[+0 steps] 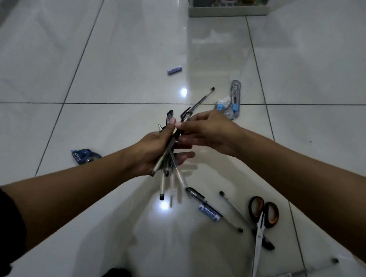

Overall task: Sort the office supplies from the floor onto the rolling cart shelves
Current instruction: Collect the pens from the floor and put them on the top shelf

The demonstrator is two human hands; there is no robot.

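— What's in your hands?
— My left hand (153,151) grips a bundle of pens (169,170); my right hand (210,130) pinches one at its top.
— Below?
— Scissors (261,223) on the tiled floor (130,53).

On the floor: four loose clear-barrelled black-capped pens (230,211), two small blue-labelled batteries (209,212), one orange-handled pair of scissors (260,227), one blue correction-tape dispenser (84,155).

Cart base (228,13) far center. Battery (174,70) mid-floor, cutter pack (234,98) right of it. Correction tape (84,155) left. Scissors (260,227) near right, pen (231,211) and second battery (209,212) just left of them.
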